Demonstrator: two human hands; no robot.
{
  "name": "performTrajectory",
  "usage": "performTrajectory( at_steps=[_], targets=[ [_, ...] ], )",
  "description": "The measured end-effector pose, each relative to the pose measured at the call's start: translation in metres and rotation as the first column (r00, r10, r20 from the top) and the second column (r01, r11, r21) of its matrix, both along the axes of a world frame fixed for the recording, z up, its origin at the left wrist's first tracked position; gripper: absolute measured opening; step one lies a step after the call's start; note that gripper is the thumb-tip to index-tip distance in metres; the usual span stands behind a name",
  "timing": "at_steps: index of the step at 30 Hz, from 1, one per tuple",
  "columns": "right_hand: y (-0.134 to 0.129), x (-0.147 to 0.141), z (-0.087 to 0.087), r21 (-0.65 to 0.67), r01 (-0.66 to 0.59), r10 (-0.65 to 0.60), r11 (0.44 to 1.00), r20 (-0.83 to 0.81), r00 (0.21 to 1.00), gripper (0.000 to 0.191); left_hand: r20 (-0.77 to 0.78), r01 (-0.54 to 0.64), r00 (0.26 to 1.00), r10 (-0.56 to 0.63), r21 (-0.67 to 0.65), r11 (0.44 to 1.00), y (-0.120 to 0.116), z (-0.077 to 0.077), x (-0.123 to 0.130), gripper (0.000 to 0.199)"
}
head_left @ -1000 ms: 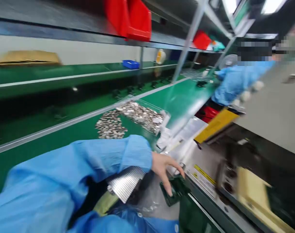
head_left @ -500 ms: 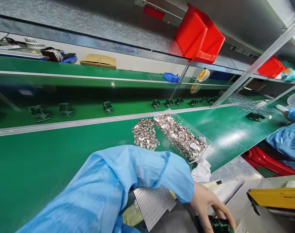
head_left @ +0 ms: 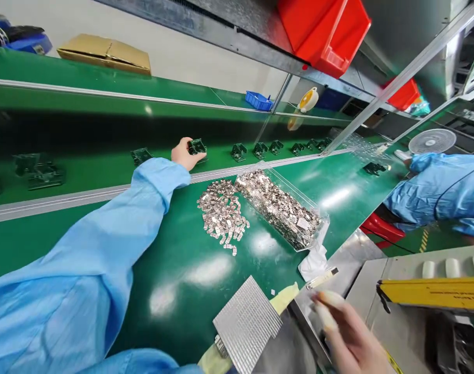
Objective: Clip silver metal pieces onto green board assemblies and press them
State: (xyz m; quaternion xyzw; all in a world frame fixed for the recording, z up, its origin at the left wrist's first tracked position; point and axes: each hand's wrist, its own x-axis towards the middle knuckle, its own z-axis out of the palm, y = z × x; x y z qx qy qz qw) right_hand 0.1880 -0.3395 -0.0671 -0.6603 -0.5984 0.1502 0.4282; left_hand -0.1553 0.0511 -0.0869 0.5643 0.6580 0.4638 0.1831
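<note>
My left hand [head_left: 184, 154] reaches to the sunken green strip behind the worktop, its thumb and fingers closed around a small green circuit board [head_left: 198, 146]. Another board [head_left: 140, 156] lies just left of that wrist. At the lower right, my right hand [head_left: 351, 335] is blurred by motion, with pale covers on its fingertips; whether it holds anything is unclear. Left of it, a ribbed silver metal plate [head_left: 247, 323] lies tilted over yellow tape [head_left: 285, 297]. Between the hands, a heap of small metal parts [head_left: 223, 214] lies beside a clear tray [head_left: 318, 221] filled with similar parts.
More circuit boards [head_left: 260, 150] stand along the strip. A red bin [head_left: 324, 36] sits on the upper shelf, with a cardboard box [head_left: 104, 53] and a blue tray [head_left: 259, 101] on the ledge. At right are a yellow bar [head_left: 435, 292] and another person's blue sleeve [head_left: 439, 189].
My left hand has swung from the lower right to the back strip, carrying the circuit board. My right hand has come into view at the lower right. The view has shifted.
</note>
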Motion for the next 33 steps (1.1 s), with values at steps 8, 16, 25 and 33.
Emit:
performTrajectory(
  at_steps=[8,16,25,33],
  targets=[
    [0.184,-0.064,-0.031,-0.33,-0.117,0.197,0.937,0.221,0.955,0.019,0.032,-0.031,0.999,0.031,0.016,0.999,0.021,-0.034,0.011,0.086],
    [0.229,-0.076,-0.042,-0.371,-0.096,0.247,0.924,0.385,0.889,0.005,-0.267,-0.044,0.961,0.072,0.109,0.993,-0.101,-0.042,-0.089,0.022],
    [0.205,-0.066,-0.016,-0.23,-0.181,0.249,0.956,0.313,0.917,0.017,-0.296,-0.205,0.944,0.147,-0.172,0.964,-0.074,-0.043,-0.142,0.116],
    [0.095,-0.028,0.016,0.137,-0.345,0.308,0.928,0.236,0.922,0.02,-0.184,-0.063,0.983,0.027,-0.194,0.979,-0.041,-0.027,-0.129,0.07]
  ],
)
